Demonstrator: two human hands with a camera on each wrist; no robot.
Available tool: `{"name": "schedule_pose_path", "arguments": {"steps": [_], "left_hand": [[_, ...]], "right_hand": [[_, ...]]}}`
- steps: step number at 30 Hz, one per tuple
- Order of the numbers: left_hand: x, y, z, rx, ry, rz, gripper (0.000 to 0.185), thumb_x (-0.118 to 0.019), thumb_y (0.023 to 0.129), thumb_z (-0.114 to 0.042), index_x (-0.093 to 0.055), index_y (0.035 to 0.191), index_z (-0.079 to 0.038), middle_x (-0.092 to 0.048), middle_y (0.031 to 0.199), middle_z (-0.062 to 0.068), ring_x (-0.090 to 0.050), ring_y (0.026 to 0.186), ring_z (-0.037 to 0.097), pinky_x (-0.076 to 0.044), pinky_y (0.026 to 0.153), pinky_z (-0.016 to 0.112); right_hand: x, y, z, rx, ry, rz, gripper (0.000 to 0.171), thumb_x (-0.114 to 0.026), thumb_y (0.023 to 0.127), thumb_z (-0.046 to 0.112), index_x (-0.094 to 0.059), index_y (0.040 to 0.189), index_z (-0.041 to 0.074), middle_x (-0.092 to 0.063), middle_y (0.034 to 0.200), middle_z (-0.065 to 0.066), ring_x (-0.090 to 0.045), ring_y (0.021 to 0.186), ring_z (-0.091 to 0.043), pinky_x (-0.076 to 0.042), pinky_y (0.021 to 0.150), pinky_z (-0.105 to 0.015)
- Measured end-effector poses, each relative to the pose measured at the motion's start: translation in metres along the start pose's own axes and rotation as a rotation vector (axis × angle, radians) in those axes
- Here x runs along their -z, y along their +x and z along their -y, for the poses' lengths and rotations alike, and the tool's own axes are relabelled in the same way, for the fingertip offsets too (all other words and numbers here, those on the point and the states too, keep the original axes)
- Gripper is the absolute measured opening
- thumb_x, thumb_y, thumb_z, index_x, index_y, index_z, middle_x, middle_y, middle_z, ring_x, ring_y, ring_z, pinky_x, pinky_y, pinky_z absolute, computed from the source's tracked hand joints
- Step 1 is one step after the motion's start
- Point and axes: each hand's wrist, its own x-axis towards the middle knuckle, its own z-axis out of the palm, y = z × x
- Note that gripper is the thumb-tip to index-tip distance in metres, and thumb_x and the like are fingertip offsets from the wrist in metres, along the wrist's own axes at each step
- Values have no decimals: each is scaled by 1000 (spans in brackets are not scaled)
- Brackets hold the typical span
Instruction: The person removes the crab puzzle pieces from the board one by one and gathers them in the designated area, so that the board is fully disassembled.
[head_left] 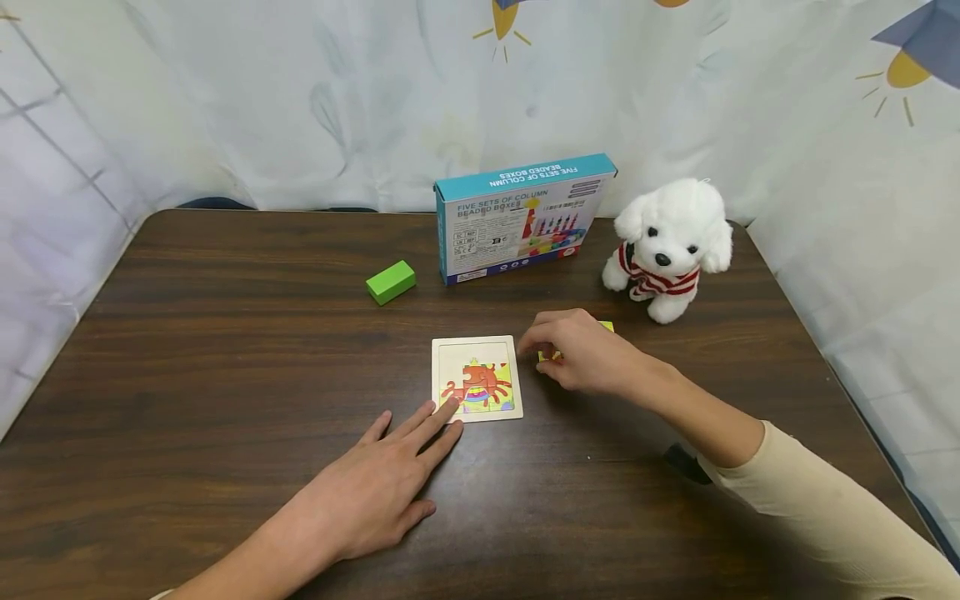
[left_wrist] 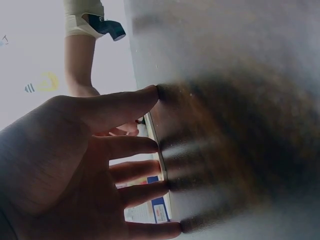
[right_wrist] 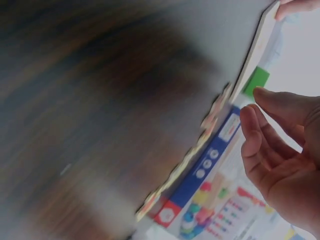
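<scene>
A small wooden puzzle board (head_left: 477, 379) with a red crab picture lies at the middle of the dark table (head_left: 225, 350). My left hand (head_left: 390, 483) lies flat on the table with straight fingers, and its index fingertip touches the board's near left corner. In the left wrist view the left hand (left_wrist: 90, 165) spreads against the tabletop, beside the board's edge (left_wrist: 152, 135). My right hand (head_left: 583, 352) rests just right of the board, over loose yellow-green puzzle pieces (head_left: 553, 356). The right wrist view shows its fingers (right_wrist: 260, 125) loosely curled above the pieces (right_wrist: 210, 120), with nothing held between them.
A green block (head_left: 391, 282) lies behind the board to the left. A teal and white toy box (head_left: 521, 218) stands at the back. A white plush dog (head_left: 670, 246) in a striped shirt sits to its right. A curtain hangs behind the table.
</scene>
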Motion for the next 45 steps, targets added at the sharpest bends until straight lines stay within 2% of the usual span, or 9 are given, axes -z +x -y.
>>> {"name": "schedule_pose_path", "arguments": {"steps": [10,17,22,32,45], "left_hand": [[-2,0,0,-8,13,-2,80,-68,87,-44,-30,152,-14,-9,162,3,-22,145,26,-33,102,62],[-2,0,-1,-8,4,15,81,-67,87,-44,-30,152,-15,-8,162,3,-22,145,26,-33,103,62],[-2,0,-2,-7,3,16,81,-68,87,-44,-29,152,-15,-9,162,3,-22,145,26,-32,103,62],[0,0,0,4,-7,28,81,-67,87,-44,-29,152,-15,-8,162,3,-20,145,26,-31,103,63],[0,-1,0,-1,6,8,81,-68,86,-43,-30,152,-14,-9,162,3,-21,145,26,-32,103,62]], "right_hand": [[-14,25,22,16,51,75,36,-74,82,9,-68,117,14,-64,110,1,-61,90,-14,-51,77,-26],[-21,37,28,-1,55,152,40,-75,83,14,-66,121,18,-62,117,3,-58,99,-12,-48,86,-27],[-23,40,28,6,48,178,39,-75,82,12,-67,120,18,-62,115,3,-58,96,-11,-48,84,-25],[-25,44,29,59,57,150,38,-75,80,8,-69,117,16,-61,108,2,-59,90,-12,-49,78,-22],[-25,45,31,38,39,147,38,-75,81,9,-69,118,18,-60,110,2,-58,83,-11,-48,73,-21]]}}
